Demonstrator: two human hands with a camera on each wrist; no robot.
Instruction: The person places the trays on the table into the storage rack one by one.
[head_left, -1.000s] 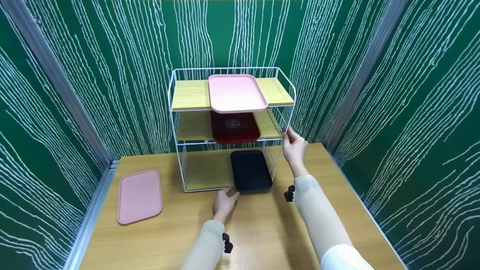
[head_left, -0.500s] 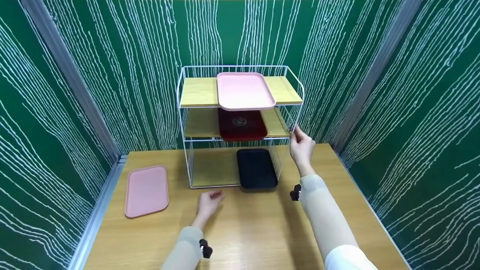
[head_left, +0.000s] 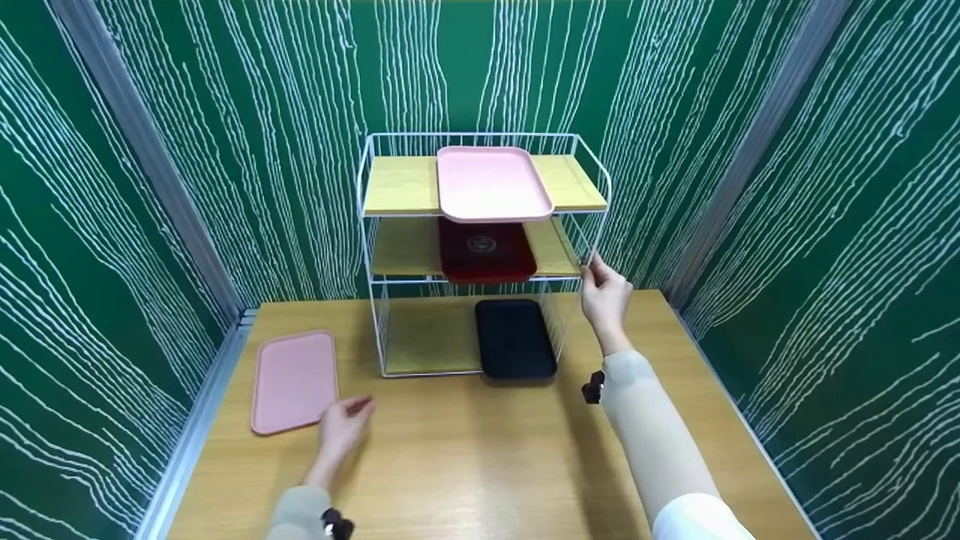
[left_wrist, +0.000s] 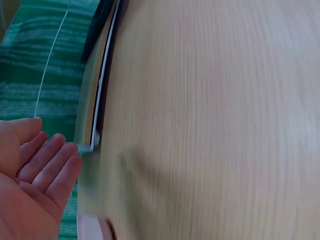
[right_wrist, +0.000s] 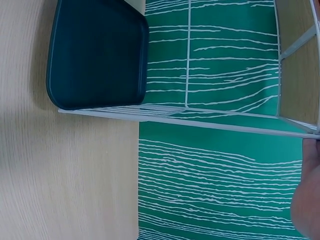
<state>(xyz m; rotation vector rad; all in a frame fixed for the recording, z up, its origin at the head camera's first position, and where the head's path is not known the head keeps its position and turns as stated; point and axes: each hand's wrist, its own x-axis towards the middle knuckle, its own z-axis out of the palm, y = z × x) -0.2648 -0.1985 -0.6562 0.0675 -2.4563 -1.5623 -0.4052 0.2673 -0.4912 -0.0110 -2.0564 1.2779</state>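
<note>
My left hand [head_left: 343, 431] is over the table beside the right edge of a pink tray [head_left: 295, 382], its fingers loosely extended and holding nothing. In the left wrist view the palm of that hand [left_wrist: 35, 175] faces up, with a corner of the pink tray [left_wrist: 91, 227] below. My right hand [head_left: 606, 300] grips the right front post of a white wire shelf rack [head_left: 401, 184] at the middle shelf's height. On the rack's top lies another pink tray [head_left: 491, 184]. A dark red tray [head_left: 484, 259] with a round emblem occupies the middle shelf, a black tray [head_left: 516, 341] the bottom right.
The wooden table [head_left: 480, 457] carries the rack near its back edge. Green panels [head_left: 810, 247] with white streaks enclose it at the back and both sides, with metal profiles [head_left: 731, 165] at the corners.
My left hand has left the bottom shelf's front edge near the black tray and moved left to the pink tray. My right hand keeps its hold on the rack. The head view has shifted slightly.
</note>
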